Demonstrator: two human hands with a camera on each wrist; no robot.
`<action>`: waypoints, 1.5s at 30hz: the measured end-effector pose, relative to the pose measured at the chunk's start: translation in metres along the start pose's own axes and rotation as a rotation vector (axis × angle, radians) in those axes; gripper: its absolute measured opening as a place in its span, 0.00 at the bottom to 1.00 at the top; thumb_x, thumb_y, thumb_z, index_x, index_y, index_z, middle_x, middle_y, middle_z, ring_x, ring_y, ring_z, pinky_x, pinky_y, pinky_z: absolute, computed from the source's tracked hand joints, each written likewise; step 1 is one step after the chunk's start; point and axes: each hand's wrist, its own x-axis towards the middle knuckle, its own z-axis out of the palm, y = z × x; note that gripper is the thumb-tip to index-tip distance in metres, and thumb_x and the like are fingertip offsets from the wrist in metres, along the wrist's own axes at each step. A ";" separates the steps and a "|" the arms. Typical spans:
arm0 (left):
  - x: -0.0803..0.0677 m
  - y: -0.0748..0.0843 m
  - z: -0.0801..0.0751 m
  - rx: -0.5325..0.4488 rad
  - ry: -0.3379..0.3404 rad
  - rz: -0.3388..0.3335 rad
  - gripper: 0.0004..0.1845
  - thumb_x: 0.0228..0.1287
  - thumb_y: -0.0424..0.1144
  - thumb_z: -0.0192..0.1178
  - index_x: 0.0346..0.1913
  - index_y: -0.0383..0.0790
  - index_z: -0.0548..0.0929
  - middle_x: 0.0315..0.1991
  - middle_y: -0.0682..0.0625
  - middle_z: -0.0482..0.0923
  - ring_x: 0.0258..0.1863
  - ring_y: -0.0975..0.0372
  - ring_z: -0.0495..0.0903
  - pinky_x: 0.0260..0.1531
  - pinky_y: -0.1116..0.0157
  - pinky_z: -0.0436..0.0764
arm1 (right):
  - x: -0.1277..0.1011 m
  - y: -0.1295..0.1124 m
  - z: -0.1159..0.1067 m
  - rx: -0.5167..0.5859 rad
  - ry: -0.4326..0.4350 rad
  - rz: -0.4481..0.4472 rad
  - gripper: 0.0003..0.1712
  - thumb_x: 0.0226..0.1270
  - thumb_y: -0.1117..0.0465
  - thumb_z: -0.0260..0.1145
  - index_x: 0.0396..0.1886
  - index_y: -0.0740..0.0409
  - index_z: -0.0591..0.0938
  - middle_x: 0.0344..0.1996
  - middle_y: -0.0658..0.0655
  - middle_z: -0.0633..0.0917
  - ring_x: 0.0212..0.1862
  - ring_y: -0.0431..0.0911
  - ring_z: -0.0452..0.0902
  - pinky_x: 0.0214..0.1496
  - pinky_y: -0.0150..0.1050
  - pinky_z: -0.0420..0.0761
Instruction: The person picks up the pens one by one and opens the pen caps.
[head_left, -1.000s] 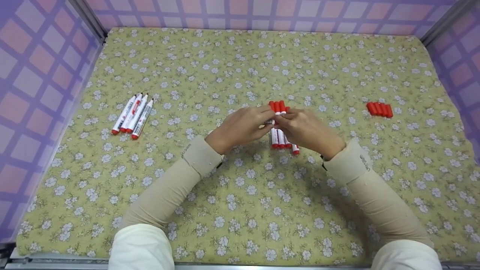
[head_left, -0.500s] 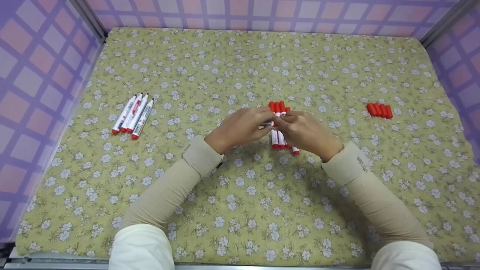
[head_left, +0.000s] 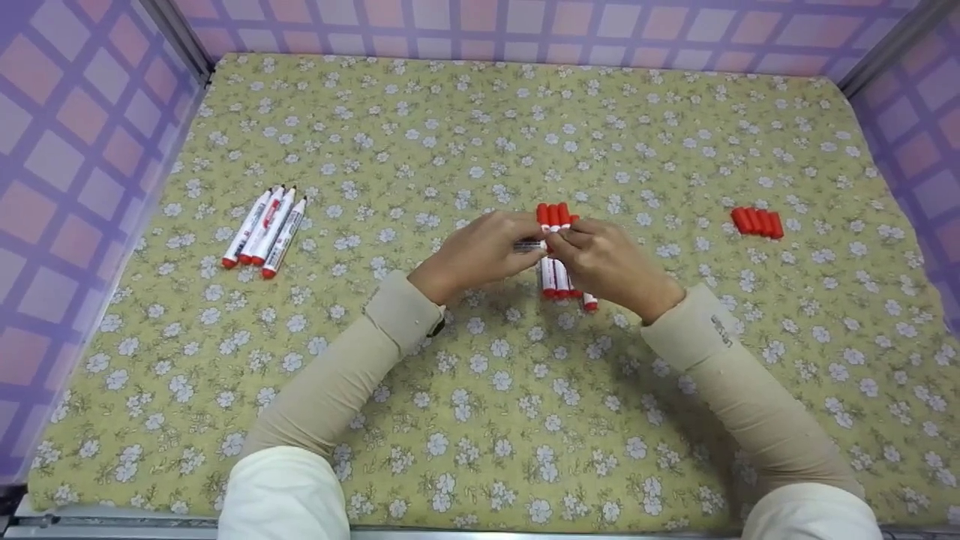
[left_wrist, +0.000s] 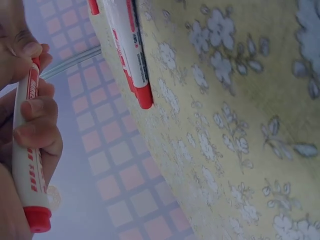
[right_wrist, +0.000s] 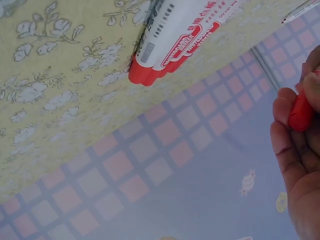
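Note:
Above the middle of the floral cloth my two hands meet. My left hand (head_left: pixel 525 238) grips a white marker (left_wrist: pixel 29 150) with a red end, its barrel (head_left: pixel 529 244) just showing between the hands. My right hand (head_left: pixel 564 241) pinches a red cap (right_wrist: pixel 301 112) at the marker's tip. Under the hands lies a row of capped white markers (head_left: pixel 556 216), seen also in the left wrist view (left_wrist: pixel 127 55) and the right wrist view (right_wrist: pixel 176 39). How far the cap sits on the tip is hidden by my fingers.
Several uncapped white markers (head_left: pixel 264 229) lie side by side at the left of the cloth (head_left: pixel 480 390). A small row of loose red caps (head_left: pixel 757 223) lies at the right. Purple checked walls (head_left: pixel 67 150) close in the cloth on three sides.
Both hands stay together over the row of markers. My right hand has edged slightly left toward my left hand.

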 end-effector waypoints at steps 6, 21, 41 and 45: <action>-0.002 -0.002 -0.001 0.012 0.010 0.017 0.15 0.71 0.44 0.54 0.54 0.43 0.82 0.52 0.52 0.82 0.47 0.63 0.80 0.48 0.67 0.79 | 0.001 0.000 -0.001 0.047 -0.003 0.026 0.13 0.62 0.71 0.65 0.47 0.68 0.84 0.36 0.63 0.88 0.35 0.54 0.85 0.41 0.44 0.85; -0.008 -0.006 -0.012 -0.007 0.013 0.037 0.07 0.69 0.40 0.58 0.42 0.40 0.81 0.39 0.50 0.79 0.35 0.62 0.75 0.39 0.65 0.77 | 0.004 0.002 -0.007 0.035 -0.023 0.030 0.11 0.60 0.75 0.64 0.43 0.70 0.85 0.32 0.63 0.88 0.30 0.53 0.81 0.36 0.42 0.83; -0.025 -0.032 -0.031 -0.004 0.045 -0.086 0.10 0.69 0.41 0.57 0.45 0.38 0.81 0.41 0.49 0.79 0.40 0.61 0.78 0.42 0.65 0.79 | 0.003 0.002 -0.009 0.001 -0.006 0.035 0.10 0.61 0.73 0.64 0.43 0.68 0.85 0.34 0.63 0.88 0.35 0.54 0.84 0.40 0.43 0.84; -0.031 -0.039 -0.038 -0.026 0.051 -0.123 0.11 0.69 0.42 0.57 0.45 0.38 0.81 0.41 0.48 0.79 0.37 0.60 0.77 0.39 0.63 0.78 | 0.002 0.003 -0.009 0.009 0.008 0.030 0.11 0.60 0.73 0.66 0.43 0.68 0.85 0.34 0.63 0.88 0.36 0.54 0.84 0.41 0.43 0.84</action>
